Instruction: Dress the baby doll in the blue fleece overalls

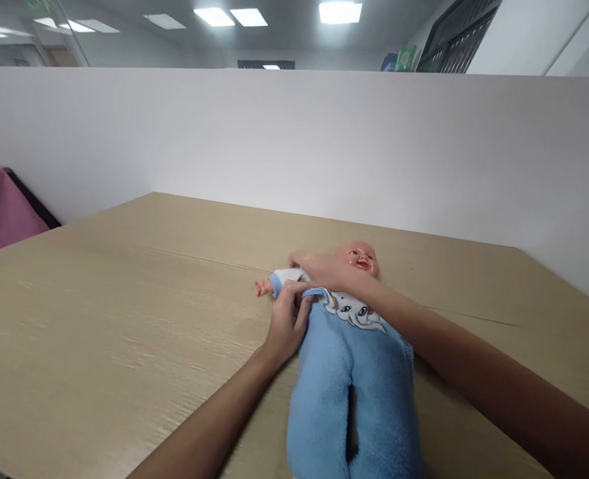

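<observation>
On the light-brown wood-grain tabletop (125, 319): a smiling plastic baby doll (360, 251) lies on its back, head away from the person, legs toward them.
Doll's outfit: a fuzzy light-blue garment with two long legs (347, 352) covers it from the chest down; a white embroidered animal face (357, 311) with dark eyes sits on the chest, partly beneath the right forearm.
Sleeve: white cloth with a pale-blue cuff (275, 284) covers the doll's arm at the left of the view; a bare plastic hand (262, 287) sticks out past it.
Left hand: this hand (285, 322) has bent fingers at the garment's blue-trimmed upper edge (315, 291), beside the sleeve; whether they pinch the cloth, I cannot tell.
Right hand: this hand (329, 271), blurred, reaches across the doll's upper chest toward the sleeved shoulder, just below the head; its grip cannot be made out.
Dressing, done: judging by the cloth, the garment is on the legs and body and one arm is through its sleeve.
Dressing, left: the upper edge by the left hand looks unsettled, so straightening or fastening there seems unfinished.
Hidden: the doll's other arm, behind the right forearm; its feet, beyond the lower border.
Behind the tabletop: a plain white partition (274, 133).
</observation>
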Demonstrator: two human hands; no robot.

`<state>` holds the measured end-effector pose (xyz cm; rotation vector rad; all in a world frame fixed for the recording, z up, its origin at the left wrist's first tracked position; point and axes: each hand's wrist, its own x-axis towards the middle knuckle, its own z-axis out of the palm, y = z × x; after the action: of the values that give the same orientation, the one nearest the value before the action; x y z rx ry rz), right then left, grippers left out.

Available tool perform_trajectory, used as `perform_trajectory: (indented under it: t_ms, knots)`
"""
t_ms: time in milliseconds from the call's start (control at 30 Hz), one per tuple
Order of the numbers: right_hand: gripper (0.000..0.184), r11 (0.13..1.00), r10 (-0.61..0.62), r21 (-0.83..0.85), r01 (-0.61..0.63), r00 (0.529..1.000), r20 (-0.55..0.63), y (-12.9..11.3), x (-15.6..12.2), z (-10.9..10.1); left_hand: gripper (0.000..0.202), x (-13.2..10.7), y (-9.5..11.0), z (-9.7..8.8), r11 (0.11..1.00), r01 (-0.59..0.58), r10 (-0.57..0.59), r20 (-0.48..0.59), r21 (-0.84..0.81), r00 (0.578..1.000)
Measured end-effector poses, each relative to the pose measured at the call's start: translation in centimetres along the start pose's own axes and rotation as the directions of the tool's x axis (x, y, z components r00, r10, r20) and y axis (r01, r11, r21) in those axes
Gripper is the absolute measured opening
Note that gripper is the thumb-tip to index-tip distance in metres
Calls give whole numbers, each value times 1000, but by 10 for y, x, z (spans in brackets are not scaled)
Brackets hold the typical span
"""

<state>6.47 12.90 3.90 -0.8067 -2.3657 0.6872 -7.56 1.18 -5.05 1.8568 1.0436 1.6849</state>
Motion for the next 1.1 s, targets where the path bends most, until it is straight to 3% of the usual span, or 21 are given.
perform_trajectory:
  t_ms: [67,167,267,333,400,467,533,600,767,900,1000,1100]
  knots:
    - [29,999,-3,-53,4,1000,15,2,-12,-13,10,-2,0,-1,1000,18,-17,-14,24,1000]
    - [40,995,33,-91,-35,999,-23,6,-29,-28,10,-5,1,-3,989,-91,101,-79,115,992]
    - [51,996,63,-62,-63,998,-12,10,-38,-30,19,-7,3,-2,957,-234,260,-158,170,952]
    - [53,998,54,-42,-54,998,8,12,-39,-24,16,-8,5,0,966,-243,257,-211,89,943]
    - [53,999,36,-33,-36,999,15,11,-38,-15,10,-8,6,2,987,-144,122,-235,-78,964]
    - [51,1000,22,-22,-21,1000,14,7,-38,-9,15,-7,4,4,966,33,-90,-216,-255,972]
    - [45,1000,16,-8,-16,1000,-1,3,-41,-6,21,-3,1,4,906,203,-281,-170,-372,945]
    - [36,999,32,5,-32,999,-38,-2,-49,-6,24,2,-3,3,848,306,-395,-130,-433,910]
    - [23,971,233,74,-228,970,-71,-19,-81,-10,32,10,-11,4,668,424,-549,-20,-611,836]
    - [30,970,239,64,-234,967,-93,-26,-99,-1,43,9,-17,7,566,484,-615,49,-667,787]
    - [32,933,278,262,-245,956,-97,-20,-104,7,52,8,-23,7,488,551,-660,126,-677,741]
    - [34,837,318,487,-250,946,-62,-14,-107,10,52,7,-29,6,466,570,-654,171,-677,737]
